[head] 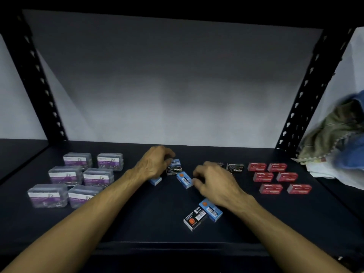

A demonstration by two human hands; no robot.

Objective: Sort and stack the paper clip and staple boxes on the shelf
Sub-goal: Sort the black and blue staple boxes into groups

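Paper clip boxes grouped, stacked near shelf left edge; red staple boxes sorted near right edge. Middle unsorted: blue boxes, black boxes mixed. Left hand curled over black stack, grip unclear; right hand pinching blue box.

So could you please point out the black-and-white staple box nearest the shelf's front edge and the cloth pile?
Black-and-white staple box (195, 218), head view: middle of its top face.
Cloth pile (334, 127), head view: its olive fabric.
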